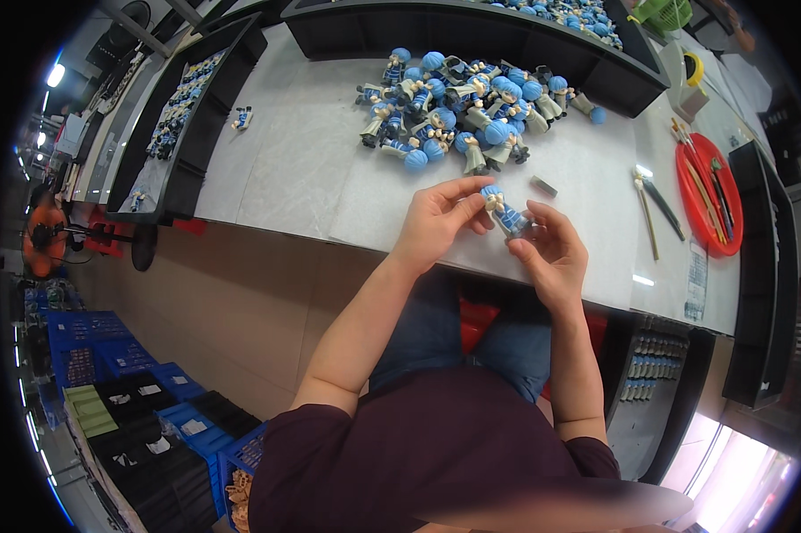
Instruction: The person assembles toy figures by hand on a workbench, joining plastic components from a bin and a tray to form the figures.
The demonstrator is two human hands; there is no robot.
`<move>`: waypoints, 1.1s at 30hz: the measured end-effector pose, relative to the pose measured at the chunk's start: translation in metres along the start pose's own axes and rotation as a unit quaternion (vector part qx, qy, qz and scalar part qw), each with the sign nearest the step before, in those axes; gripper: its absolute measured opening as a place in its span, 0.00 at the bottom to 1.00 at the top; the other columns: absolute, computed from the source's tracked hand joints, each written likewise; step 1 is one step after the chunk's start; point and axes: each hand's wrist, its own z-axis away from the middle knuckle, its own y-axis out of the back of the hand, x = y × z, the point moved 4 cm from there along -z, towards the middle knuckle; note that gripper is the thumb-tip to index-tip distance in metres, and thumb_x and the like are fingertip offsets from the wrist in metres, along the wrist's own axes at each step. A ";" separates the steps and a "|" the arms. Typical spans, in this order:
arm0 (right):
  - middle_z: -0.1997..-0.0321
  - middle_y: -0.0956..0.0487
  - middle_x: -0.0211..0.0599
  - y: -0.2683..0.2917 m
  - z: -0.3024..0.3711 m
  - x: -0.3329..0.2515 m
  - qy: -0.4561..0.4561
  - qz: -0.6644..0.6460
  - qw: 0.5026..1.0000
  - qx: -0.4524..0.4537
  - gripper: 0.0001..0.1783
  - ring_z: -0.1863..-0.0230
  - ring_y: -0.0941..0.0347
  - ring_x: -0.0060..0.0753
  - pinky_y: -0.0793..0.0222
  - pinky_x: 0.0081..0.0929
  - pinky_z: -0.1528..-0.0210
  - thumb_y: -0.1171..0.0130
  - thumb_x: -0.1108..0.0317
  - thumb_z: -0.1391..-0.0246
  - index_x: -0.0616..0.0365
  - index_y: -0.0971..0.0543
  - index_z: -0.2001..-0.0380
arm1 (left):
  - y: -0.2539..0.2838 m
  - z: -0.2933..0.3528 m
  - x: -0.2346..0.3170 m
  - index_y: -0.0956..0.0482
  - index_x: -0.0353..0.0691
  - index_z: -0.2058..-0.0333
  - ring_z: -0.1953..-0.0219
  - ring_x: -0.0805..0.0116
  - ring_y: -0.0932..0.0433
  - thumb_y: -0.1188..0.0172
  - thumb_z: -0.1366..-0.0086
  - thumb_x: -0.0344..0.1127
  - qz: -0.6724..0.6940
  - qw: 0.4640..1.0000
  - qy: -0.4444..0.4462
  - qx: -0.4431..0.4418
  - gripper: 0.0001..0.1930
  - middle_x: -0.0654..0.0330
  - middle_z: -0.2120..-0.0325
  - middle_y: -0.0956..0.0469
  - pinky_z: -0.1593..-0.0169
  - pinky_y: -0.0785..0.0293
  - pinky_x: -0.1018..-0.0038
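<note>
Between my two hands, just above the near edge of the white table [312,178], is a small figurine [507,213] with blue hair and a blue-and-white striped outfit. My left hand [447,213] pinches it at the head end. At its lower end, the thumb and fingers of my right hand [553,253] close round it. Beyond my hands lies a heap of similar blue-haired figurines [496,133], many with grey-beige capes. A small grey block [543,186] rests on the table just past my right hand.
A black tray [183,182] of figurines stands at the left, with one loose figurine [241,118] beside it. Another long black tray [471,35] spans the back. At the right are a red oval dish [736,240] of brushes, loose brushes [646,218] and a yellow tape roll [694,69].
</note>
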 end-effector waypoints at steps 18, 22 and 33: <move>0.56 0.30 0.40 0.000 -0.001 0.000 -0.011 0.006 1.000 -0.005 0.25 0.60 0.30 0.27 0.32 0.22 0.56 0.43 0.82 0.58 0.65 0.35 0.54 | -0.002 0.001 0.003 0.27 0.33 0.58 0.65 0.76 0.28 0.49 0.42 0.25 0.046 0.997 -0.044 0.032 0.12 0.61 0.66 0.25 0.60 0.30 0.80; 0.56 0.30 0.40 -0.001 -0.002 -0.002 -0.006 0.003 1.000 -0.010 0.24 0.59 0.30 0.27 0.32 0.22 0.56 0.43 0.80 0.57 0.65 0.35 0.54 | -0.001 0.001 0.003 0.27 0.33 0.58 0.64 0.75 0.28 0.49 0.43 0.24 0.043 0.997 -0.053 0.031 0.12 0.60 0.66 0.25 0.59 0.30 0.80; 0.57 0.30 0.40 0.000 -0.001 0.001 -0.026 -0.011 1.000 -0.001 0.21 0.59 0.30 0.26 0.33 0.21 0.56 0.44 0.77 0.53 0.65 0.35 0.54 | -0.001 0.002 0.003 0.28 0.32 0.58 0.65 0.76 0.28 0.48 0.43 0.24 0.035 0.998 -0.054 0.027 0.13 0.60 0.66 0.25 0.59 0.30 0.80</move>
